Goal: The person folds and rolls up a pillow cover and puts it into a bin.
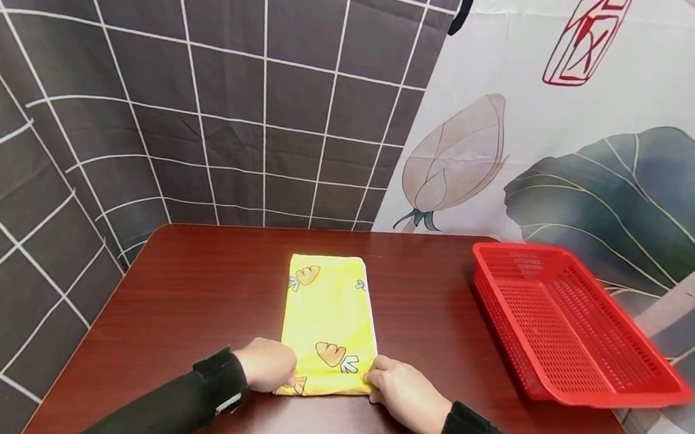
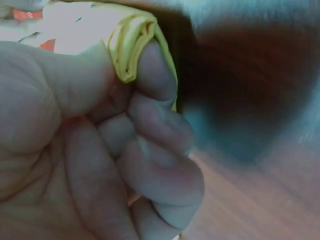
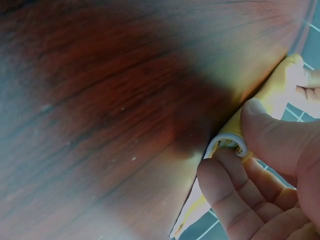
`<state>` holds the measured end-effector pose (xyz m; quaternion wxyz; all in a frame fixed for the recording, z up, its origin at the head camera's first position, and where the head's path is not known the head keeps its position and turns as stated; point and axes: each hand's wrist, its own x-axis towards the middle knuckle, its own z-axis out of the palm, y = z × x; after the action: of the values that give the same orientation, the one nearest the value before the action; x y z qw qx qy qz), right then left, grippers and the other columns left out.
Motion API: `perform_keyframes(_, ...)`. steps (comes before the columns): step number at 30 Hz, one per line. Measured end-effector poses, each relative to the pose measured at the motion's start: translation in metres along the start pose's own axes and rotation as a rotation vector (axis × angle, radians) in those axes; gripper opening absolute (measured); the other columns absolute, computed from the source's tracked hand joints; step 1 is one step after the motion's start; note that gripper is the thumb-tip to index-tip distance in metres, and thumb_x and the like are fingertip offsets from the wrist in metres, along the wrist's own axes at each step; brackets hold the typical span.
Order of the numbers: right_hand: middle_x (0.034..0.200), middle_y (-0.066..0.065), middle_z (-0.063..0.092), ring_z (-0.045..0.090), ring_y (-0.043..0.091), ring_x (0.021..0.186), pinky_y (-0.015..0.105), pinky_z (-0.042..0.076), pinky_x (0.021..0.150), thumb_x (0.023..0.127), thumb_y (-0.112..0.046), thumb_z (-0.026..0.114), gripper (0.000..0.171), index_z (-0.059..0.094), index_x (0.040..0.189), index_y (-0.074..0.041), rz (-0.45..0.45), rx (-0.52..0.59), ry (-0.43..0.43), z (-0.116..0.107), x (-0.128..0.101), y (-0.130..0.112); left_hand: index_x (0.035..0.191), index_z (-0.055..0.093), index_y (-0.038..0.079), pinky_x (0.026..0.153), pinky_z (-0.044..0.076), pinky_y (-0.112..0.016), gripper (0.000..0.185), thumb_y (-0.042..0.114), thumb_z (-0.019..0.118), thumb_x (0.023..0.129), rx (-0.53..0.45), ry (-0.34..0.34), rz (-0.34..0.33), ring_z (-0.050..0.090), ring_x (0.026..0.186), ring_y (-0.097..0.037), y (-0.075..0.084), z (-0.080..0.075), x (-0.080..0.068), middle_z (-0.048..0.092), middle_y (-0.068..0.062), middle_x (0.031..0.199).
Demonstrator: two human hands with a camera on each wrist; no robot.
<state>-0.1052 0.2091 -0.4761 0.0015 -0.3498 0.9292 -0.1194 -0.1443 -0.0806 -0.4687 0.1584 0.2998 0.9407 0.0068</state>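
Observation:
A yellow cloth (image 1: 328, 318) with orange carrot prints lies folded into a long strip on the dark wooden table (image 1: 206, 301). My left hand (image 1: 267, 365) pinches its near left corner; the left wrist view shows the folded yellow cloth edge (image 2: 131, 45) held between thumb and curled fingers (image 2: 155, 65). My right hand (image 1: 398, 388) pinches the near right corner. In the right wrist view the thumb (image 3: 270, 135) and fingers clamp the layered cloth edge (image 3: 227, 142) just above the tabletop (image 3: 110, 110).
A red perforated plastic basket (image 1: 572, 323) stands on the table's right side and overhangs its edge. A dark grid-patterned curtain (image 1: 180, 88) and a white floral curtain (image 1: 575, 126) hang behind. Bare wood lies left of the cloth.

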Motion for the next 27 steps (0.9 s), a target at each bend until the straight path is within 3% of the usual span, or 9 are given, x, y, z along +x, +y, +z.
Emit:
perform_keyframes(5,0.089,-0.010,0.058,0.054,0.002,0.079,0.019,0.050,0.070,0.083,-0.006,0.086,0.019,0.072,0.086,-0.019,-0.007,-0.021,0.013,0.001,0.001,0.000,0.065,0.058,0.018,0.072,0.057,-0.043,0.040,0.038,0.078,0.093,0.105,-0.007,-0.054,0.056,0.066,-0.018,0.006,-0.003,0.008,0.061,0.000,0.068)
perform_keyframes(10,0.088,-0.010,0.058,0.053,0.002,0.077,0.019,0.049,0.069,0.083,-0.007,0.086,0.018,0.071,0.085,-0.019,-0.010,-0.033,0.006,0.001,0.001,-0.001,0.066,0.063,0.015,0.073,0.056,-0.045,0.044,0.049,0.087,0.083,0.076,0.009,-0.192,0.058,0.070,-0.023,0.005,-0.006,0.012,0.062,-0.004,0.070)
perform_keyframes(12,0.088,-0.010,0.058,0.052,0.002,0.077,0.019,0.048,0.068,0.083,-0.007,0.086,0.018,0.071,0.085,-0.018,-0.012,-0.030,0.002,0.000,0.001,-0.002,0.066,0.062,0.015,0.071,0.054,-0.044,0.046,0.050,0.090,0.078,0.056,0.042,-0.207,0.055,0.068,-0.023,0.005,-0.007,0.011,0.058,-0.003,0.066)
perform_keyframes(16,0.087,-0.010,0.057,0.052,0.002,0.076,0.020,0.048,0.068,0.083,-0.007,0.086,0.018,0.071,0.085,-0.018,-0.010,-0.030,0.003,0.000,0.001,-0.003,0.066,0.062,0.016,0.062,0.052,-0.042,0.041,0.039,0.093,0.077,0.100,0.187,-0.127,0.056,0.063,-0.023,0.011,-0.003,0.004,0.057,0.000,0.062)
perform_keyframes(22,0.088,-0.009,0.058,0.054,0.003,0.075,0.022,0.050,0.067,0.083,-0.009,0.087,0.018,0.071,0.085,-0.019,-0.012,-0.058,0.011,0.001,0.002,-0.004,0.067,0.067,0.017,0.054,0.050,-0.038,0.019,0.014,0.080,0.080,0.236,0.440,0.004,0.057,0.061,-0.020,0.029,0.009,-0.014,0.062,0.000,0.063)
perform_keyframes(27,0.087,-0.009,0.058,0.053,0.003,0.074,0.022,0.050,0.067,0.083,-0.011,0.087,0.018,0.071,0.084,-0.020,-0.008,-0.072,0.015,0.001,0.001,-0.004,0.067,0.069,0.020,0.049,0.046,-0.033,0.016,0.016,0.075,0.082,0.387,0.581,0.105,0.056,0.062,-0.016,0.038,0.024,-0.028,0.062,0.003,0.062)
